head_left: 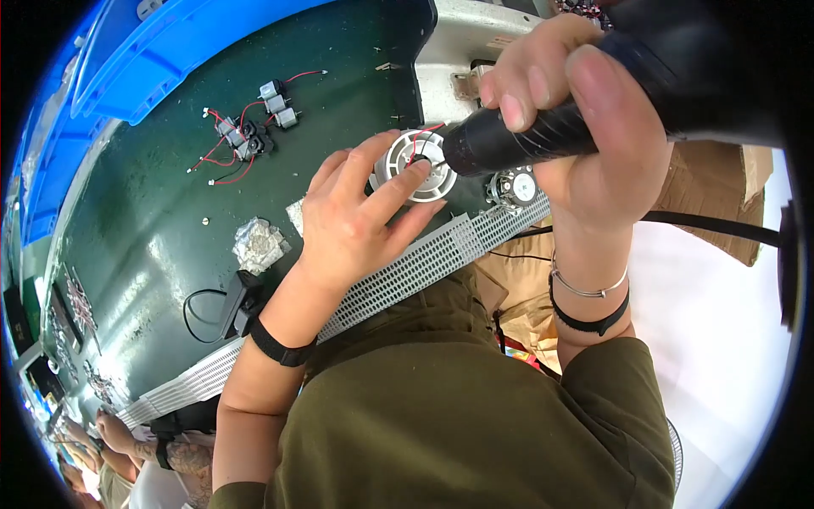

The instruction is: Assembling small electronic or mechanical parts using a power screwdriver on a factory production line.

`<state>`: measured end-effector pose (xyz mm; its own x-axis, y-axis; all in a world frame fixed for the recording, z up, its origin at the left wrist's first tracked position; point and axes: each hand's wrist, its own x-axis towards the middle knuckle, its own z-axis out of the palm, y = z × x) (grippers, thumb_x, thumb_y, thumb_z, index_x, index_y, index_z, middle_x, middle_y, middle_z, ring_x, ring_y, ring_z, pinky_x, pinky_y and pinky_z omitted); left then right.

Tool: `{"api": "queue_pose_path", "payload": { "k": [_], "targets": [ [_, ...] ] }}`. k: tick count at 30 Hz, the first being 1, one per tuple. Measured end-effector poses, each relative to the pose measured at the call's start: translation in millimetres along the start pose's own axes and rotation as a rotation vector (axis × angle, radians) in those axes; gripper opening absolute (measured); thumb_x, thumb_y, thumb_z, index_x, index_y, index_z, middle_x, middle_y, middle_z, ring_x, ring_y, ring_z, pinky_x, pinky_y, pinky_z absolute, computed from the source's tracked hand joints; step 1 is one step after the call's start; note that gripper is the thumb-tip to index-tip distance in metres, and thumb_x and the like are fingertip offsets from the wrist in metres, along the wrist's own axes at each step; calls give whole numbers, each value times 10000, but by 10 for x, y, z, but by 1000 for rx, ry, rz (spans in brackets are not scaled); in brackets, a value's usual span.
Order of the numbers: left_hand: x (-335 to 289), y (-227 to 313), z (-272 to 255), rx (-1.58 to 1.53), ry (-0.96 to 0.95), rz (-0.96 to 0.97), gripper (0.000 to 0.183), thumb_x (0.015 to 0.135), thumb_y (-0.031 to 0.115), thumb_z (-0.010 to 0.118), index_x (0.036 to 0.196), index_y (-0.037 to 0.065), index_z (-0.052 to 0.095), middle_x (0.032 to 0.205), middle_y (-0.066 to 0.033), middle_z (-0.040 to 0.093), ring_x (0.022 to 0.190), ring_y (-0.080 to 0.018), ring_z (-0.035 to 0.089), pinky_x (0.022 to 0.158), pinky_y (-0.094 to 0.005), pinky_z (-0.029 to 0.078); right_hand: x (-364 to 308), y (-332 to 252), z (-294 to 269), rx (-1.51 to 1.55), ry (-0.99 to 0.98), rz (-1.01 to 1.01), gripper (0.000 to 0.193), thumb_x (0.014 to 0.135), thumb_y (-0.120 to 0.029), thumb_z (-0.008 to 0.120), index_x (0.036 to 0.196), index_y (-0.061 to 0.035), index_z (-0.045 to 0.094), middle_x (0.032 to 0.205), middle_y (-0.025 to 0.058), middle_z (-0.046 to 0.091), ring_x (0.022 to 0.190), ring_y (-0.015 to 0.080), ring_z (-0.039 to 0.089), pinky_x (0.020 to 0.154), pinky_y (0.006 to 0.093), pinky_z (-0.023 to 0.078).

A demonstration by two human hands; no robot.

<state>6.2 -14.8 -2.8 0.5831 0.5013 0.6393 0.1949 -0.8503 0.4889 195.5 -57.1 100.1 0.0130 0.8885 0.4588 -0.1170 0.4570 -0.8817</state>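
round white ribbed plastic fan housing lies flat on the dark green bench top, near its front edge with the white perforated strip. left hand rests open over it, fingers spread, index fingertip pressing by the centre where thin red and black wires come up. right hand is closed fully round a thick black cylindrical power tool, its nose set on the housing's hub, right beside that fingertip. the likeliest trouble is the tip skating off the hub into the finger, or catching and nicking the wires. held only by finger pressure, the housing could spin or slide if the tool twists. loose small grey motors with red leads lie well apart.
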Motion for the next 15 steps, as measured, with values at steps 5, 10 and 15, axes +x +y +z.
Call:
{"api": "queue_pose_path", "payload": {
  "k": [5, 10, 15],
  "targets": [
    [7, -14, -21, -29, -8, 9, 356, 630, 238, 795, 942, 113, 678, 1065, -123, 608, 817, -273, 614, 732, -394, 506, 7, -29, 256, -4, 114, -64, 276, 882, -159, 487, 1084, 15, 415, 756, 65, 476, 672, 171, 504, 702, 368, 431],
    [-24, 18, -19, -27, -28, 21, 386, 620, 209, 807, 951, 90, 648, 1078, -149, 600, 882, -300, 604, 771, -426, 485, -10, -51, 393, -231, 296, -44, 518, 851, -134, 563, 1265, 24, 294, 746, 78, 487, 626, 173, 514, 663, 349, 459],
    [-43, 53, -8, 29, 11, -10, 335, 657, 276, 780, 928, 131, 647, 1080, -99, 573, 946, -277, 571, 911, -494, 424, 85, -31, 384, -92, 216, -55, 486, 832, -118, 597, 1219, 63, 365, 712, 93, 526, 597, 194, 538, 630, 348, 473]
  ]
}}
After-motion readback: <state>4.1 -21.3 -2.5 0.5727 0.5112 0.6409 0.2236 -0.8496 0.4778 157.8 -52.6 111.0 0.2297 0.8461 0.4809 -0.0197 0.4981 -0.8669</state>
